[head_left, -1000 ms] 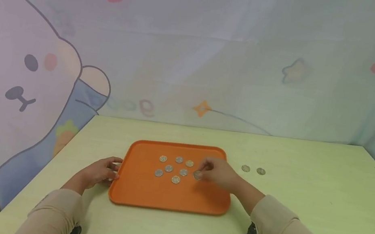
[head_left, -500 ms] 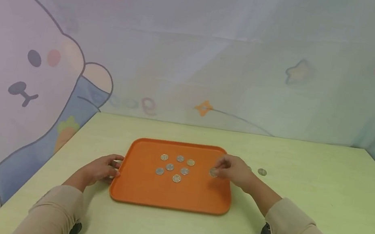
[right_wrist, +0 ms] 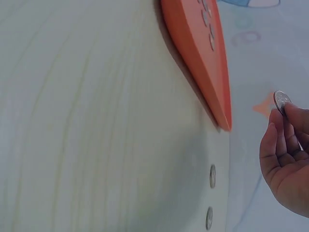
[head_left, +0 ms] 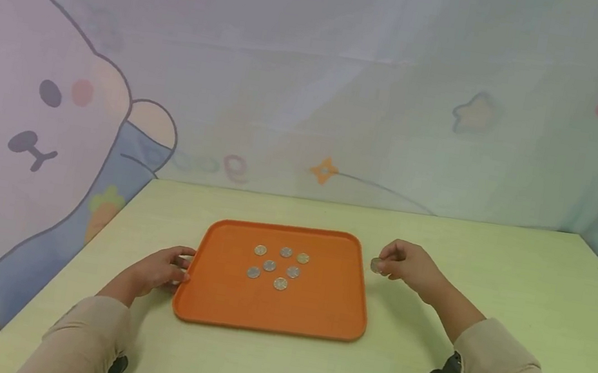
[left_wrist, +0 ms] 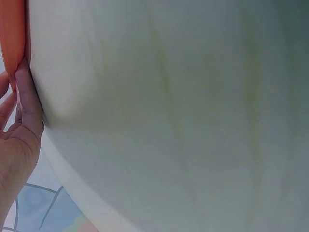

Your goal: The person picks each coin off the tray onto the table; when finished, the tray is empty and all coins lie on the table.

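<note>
Between the thumb and fingertips of my right hand (head_left: 413,271) a silver coin (head_left: 376,264) is pinched, held just outside the right edge of the orange tray (head_left: 308,315). The right wrist view shows this coin (right_wrist: 281,100) tilted nearly on edge above the table. My left hand (head_left: 161,270) holds the tray's left rim; in the left wrist view the thumb (left_wrist: 30,99) lies on one side of the rim with fingers on the other. Several coins (head_left: 269,266) lie loosely grouped flat on the tray.
Two more coins, one coin (right_wrist: 212,176) nearer the tray and another coin (right_wrist: 209,218) farther off, lie on the pale yellow table (head_left: 501,284); in the head view my right hand hides them. A printed cloth backdrop (head_left: 315,85) stands behind the table.
My right hand has carried the pinched coin from the tray's right part rightward, past the rim and over the table. The left hand stays at the tray's left rim.
</note>
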`<state>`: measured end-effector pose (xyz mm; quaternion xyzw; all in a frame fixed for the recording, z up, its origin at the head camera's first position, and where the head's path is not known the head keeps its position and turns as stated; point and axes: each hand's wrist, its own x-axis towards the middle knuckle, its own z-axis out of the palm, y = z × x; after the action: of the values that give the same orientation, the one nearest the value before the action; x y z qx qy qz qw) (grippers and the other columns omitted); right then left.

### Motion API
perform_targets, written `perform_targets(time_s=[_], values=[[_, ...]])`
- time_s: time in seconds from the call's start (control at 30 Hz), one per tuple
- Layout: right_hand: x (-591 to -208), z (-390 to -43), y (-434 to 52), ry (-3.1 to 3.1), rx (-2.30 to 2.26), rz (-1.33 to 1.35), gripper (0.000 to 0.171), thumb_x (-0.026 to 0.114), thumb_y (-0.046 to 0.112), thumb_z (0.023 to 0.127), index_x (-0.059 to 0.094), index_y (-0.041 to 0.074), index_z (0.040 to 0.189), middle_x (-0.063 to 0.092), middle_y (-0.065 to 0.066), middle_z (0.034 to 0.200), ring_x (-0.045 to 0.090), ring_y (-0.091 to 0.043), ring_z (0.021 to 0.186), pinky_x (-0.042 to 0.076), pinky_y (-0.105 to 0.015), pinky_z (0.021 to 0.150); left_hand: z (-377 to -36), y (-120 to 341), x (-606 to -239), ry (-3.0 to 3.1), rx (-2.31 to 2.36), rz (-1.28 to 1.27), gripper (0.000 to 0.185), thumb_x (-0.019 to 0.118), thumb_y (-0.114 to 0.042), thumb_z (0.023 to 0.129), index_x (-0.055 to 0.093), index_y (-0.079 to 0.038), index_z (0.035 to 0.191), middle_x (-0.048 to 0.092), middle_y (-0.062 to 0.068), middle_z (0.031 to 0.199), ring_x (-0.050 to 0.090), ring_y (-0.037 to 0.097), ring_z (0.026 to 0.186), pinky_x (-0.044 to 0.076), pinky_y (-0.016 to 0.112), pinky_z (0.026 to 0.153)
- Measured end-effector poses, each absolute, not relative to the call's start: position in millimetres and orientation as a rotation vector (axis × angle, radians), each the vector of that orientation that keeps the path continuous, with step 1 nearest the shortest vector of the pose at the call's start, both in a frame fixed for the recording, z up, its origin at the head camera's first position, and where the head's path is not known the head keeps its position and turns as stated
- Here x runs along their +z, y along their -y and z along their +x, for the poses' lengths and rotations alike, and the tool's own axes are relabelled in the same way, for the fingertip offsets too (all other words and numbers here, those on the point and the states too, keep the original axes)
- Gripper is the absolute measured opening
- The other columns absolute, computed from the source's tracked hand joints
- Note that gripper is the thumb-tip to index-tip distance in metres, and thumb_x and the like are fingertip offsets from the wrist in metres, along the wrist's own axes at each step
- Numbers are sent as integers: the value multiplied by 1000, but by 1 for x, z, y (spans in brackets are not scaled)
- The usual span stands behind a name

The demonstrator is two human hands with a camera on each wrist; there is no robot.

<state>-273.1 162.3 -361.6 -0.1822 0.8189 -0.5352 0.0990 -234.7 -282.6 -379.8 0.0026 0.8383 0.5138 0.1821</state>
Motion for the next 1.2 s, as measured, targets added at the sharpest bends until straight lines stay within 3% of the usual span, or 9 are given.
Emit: perform_targets(time_s=[0.27,0.5,0.7,0.93,1.2], values=[[-357,-272,-190,-2476,-1599,-469,22,55,11,83,47,-6,94,55,-6,81,54,-27,79,43,-33,72,-236,282,-380,-2367,1455,1,55,49,6,79,24,8,128,38,25,114,52,20,82,47,36,71],[-360,-274,-212,-2549,-1574,-377,24,54,11,84,45,-8,95,56,-9,85,54,-28,82,43,-35,72,-235,281,-379,-2367,1454,-1,55,49,7,79,24,7,128,38,24,113,51,19,80,47,35,69],[-365,-277,-227,-2617,-1508,-315,24,53,11,84,45,-8,97,55,-9,86,53,-16,76,43,-32,72,-234,281,-379,-2367,1448,11,56,49,7,79,24,8,128,38,23,111,51,18,79,47,36,69],[-370,-281,-240,-2653,-1459,-266,28,53,13,85,44,-9,99,56,-13,88,54,-23,80,43,-37,75,-235,282,-380,-2374,1442,-9,55,50,6,79,25,7,128,38,23,112,51,19,79,47,35,69],[-375,-288,-253,-2692,-1364,-234,24,51,10,85,44,-11,98,54,-14,88,54,-22,79,44,-38,72,-234,280,-380,-2390,1436,-14,55,49,6,79,25,6,128,38,23,114,52,20,82,47,36,70]])
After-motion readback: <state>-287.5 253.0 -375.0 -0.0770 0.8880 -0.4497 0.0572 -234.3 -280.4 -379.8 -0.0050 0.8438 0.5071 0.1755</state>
